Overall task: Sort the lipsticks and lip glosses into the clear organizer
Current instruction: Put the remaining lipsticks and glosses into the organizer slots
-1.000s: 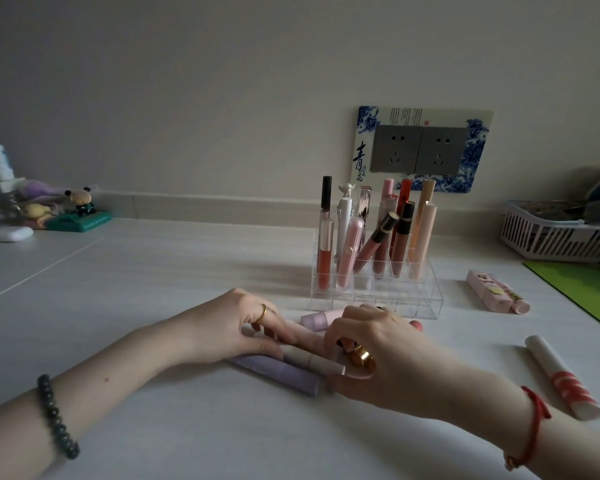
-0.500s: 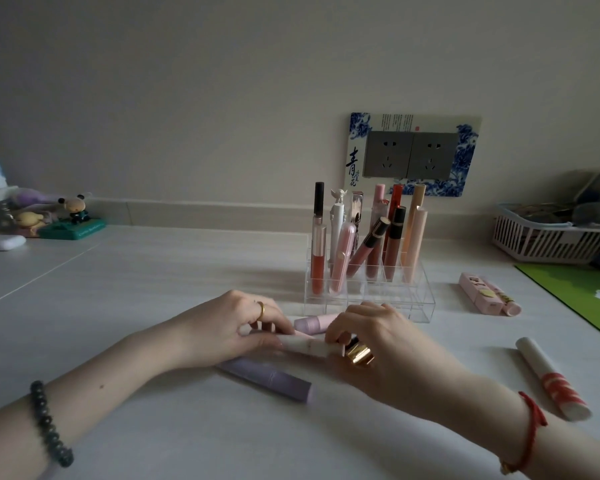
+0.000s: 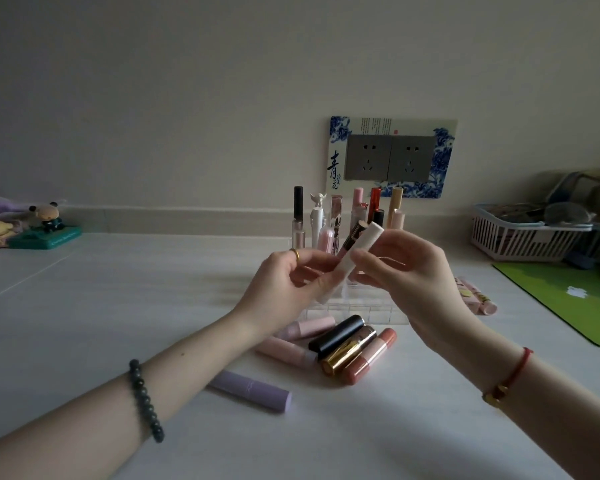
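Observation:
Both hands hold one white lip tube (image 3: 359, 249) tilted in the air in front of the clear organizer (image 3: 378, 311). My left hand (image 3: 284, 289) pinches its lower end and my right hand (image 3: 409, 275) grips its middle. Several lipsticks and glosses stand upright in the organizer's back cells (image 3: 340, 216). On the table below my hands lie a black tube (image 3: 336, 332), a gold-capped tube (image 3: 349, 349), a coral tube (image 3: 369, 356), two pink tubes (image 3: 284, 349) and a lilac tube (image 3: 253, 391).
A pink tube (image 3: 475, 296) lies to the right of the organizer, beside a green mat (image 3: 568, 299). A white basket (image 3: 523, 233) stands at the back right. Small figurines (image 3: 45, 220) sit at the far left by the wall. A double socket (image 3: 390, 157) is behind the organizer.
Both hands rose from the table with the white tube, uncovering the tubes that lay beneath them. The camera view tilted slightly downward.

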`<act>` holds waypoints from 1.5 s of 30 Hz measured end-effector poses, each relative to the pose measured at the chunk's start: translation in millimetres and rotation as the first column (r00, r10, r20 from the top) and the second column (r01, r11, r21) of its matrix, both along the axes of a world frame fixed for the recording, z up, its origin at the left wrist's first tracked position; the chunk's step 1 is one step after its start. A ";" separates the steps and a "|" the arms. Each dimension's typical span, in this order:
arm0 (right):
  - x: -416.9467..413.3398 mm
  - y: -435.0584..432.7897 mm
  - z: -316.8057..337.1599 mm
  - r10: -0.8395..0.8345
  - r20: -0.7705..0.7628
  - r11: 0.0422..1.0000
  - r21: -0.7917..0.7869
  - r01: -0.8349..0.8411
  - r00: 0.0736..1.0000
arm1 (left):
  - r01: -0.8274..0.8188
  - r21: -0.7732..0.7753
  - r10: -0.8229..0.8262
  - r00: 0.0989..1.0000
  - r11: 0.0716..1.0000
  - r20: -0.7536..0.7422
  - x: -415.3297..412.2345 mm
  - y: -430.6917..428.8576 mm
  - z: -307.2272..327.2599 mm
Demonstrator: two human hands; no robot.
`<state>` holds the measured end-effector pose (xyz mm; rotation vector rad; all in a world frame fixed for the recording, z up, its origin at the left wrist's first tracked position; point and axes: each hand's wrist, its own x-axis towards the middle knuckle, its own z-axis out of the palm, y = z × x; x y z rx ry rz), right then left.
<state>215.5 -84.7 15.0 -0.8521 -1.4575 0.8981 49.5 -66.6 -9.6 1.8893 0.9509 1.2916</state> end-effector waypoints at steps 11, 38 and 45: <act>5.1 34.7 1.9 -0.132 0.093 0.991 0.042 0.129 0.987 | -0.138 0.032 0.137 0.990 0.990 0.046 -2.7 13.6 -6.7; -9.5 66.8 -28.5 -0.243 0.315 0.967 0.153 0.204 0.917 | -0.225 0.033 0.226 0.974 0.974 -0.026 -39.9 18.9 -19.3; -9.7 66.1 -30.7 -0.241 0.296 0.968 0.143 0.206 0.924 | -0.228 0.032 0.229 0.973 0.973 -0.034 -38.9 17.2 -18.4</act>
